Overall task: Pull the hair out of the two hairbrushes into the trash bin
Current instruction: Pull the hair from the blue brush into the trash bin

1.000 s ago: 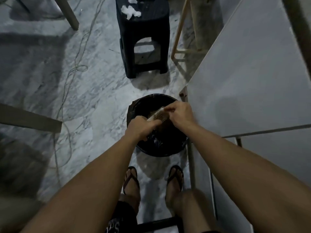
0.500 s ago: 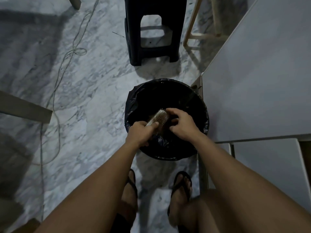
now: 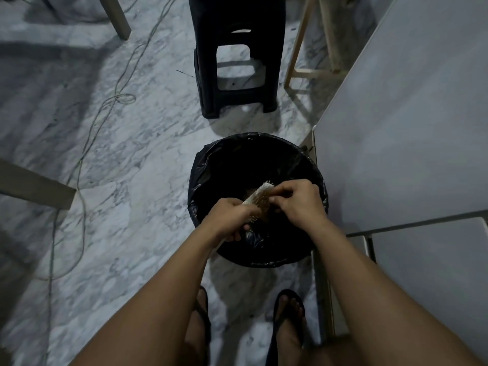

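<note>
**Right hand shifts onto the bristles over the bin**

Since half a second ago the right hand [image 3: 297, 203] has moved up along the brush [image 3: 260, 198], and both hands sit a little further over the bin [image 3: 208, 159]; a second ago they were at its near edge.

Nearest, below the hands, two feet in dark sandals [image 3: 289, 313] stand on the marble floor [image 3: 126, 159]. The left hand [image 3: 229, 219] grips the brush by its lower end, fingers curled round it, so the pale head tilts up and away toward the right hand. The right hand's fingers are curled and pinch at the bristles, where brownish hair [image 3: 264, 204] is matted; how much hair it grasps I cannot tell. Brush and both hands hang above the bin's dark, bag-lined hollow.

Right of the right hand lies a grey tabletop [image 3: 409, 128], its corner touching or just beside the bin's rim. Left of the left hand a thin cable [image 3: 116, 97] loops across the floor. Beyond the bin stands a black stool [image 3: 237, 19], with pale wooden legs [image 3: 298, 48] to its right.
</note>
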### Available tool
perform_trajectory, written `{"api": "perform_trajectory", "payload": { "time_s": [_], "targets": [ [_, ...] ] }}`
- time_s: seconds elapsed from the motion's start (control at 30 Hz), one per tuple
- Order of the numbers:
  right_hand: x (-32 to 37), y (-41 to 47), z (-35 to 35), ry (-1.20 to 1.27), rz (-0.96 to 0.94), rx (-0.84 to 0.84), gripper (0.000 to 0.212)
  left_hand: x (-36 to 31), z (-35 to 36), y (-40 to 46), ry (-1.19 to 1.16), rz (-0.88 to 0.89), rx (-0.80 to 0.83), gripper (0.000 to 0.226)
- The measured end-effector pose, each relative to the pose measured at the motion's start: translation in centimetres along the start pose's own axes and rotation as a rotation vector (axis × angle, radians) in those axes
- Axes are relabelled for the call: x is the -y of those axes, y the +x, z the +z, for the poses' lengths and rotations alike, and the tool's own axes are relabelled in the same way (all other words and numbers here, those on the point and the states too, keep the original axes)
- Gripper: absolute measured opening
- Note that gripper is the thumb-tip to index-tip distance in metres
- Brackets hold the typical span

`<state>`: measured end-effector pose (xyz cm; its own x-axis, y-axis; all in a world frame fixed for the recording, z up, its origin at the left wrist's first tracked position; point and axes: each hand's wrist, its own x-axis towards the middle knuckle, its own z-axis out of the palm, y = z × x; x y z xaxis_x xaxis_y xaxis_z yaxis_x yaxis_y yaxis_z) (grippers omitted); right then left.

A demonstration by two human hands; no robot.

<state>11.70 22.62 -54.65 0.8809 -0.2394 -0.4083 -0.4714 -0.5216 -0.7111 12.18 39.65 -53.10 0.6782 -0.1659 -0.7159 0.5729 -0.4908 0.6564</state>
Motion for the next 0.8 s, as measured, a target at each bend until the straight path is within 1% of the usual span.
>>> {"api": "perform_trajectory", "payload": {
  "time_s": [0.1, 0.17, 0.23, 0.3, 0.37, 0.47, 0.53, 0.57, 0.7, 0.8],
  "targets": [
    [1.0, 0.9, -1.2, 0.021, -0.013, 0.038, 0.019, -0.2, 0.3, 1.1, 0.032, 0.055, -0.096, 0.051],
    [1.4, 1.4, -1.5, 0.042, -0.001, 0.054, 0.029, -0.4, 0.3, 1.6, 0.095, 0.083, -0.177, 0.057],
    [2.0, 1.9, -1.7, 0.105, 0.018, 0.058, 0.031, -0.9, 0.2, 1.9, 0.2, 0.095, -0.238, 0.058],
    [2.7, 2.4, -1.9, 0.141, 0.009, 0.071, 0.026, -1.3, -0.1, 1.8, 0.273, 0.096, -0.273, 0.058],
    [3.2, 2.2, -2.0, 0.092, -0.041, 0.093, 0.017, -1.5, -0.3, 1.8, 0.328, 0.09, -0.287, 0.056],
    [3.4, 1.6, -1.9, -0.086, -0.12, 0.066, 0.01, -1.5, -0.6, 1.9, 0.382, 0.072, -0.306, 0.066],
    [3.4, 1.7, -1.8, -0.125, -0.113, 0.035, 0.008, -1.5, -0.8, 2.0, 0.395, 0.061, -0.316, 0.069],
    [3.5, 1.9, -1.9, -0.116, -0.107, 0.026, 0.009, -1.5, -1.0, 2.0, 0.404, 0.061, -0.324, 0.067],
    [3.3, 2.7, -2.8, 0.009, -0.082, -0.071, 0.026, -1.8, -2.0, 2.1, 0.415, 0.055, -0.37, 0.06],
    [2.9, 3.0, -3.3, 0.038, -0.076, -0.1, 0.022, -1.7, -2.4, 2.4, 0.397, 0.054, -0.409, 0.063]
  ]
}}
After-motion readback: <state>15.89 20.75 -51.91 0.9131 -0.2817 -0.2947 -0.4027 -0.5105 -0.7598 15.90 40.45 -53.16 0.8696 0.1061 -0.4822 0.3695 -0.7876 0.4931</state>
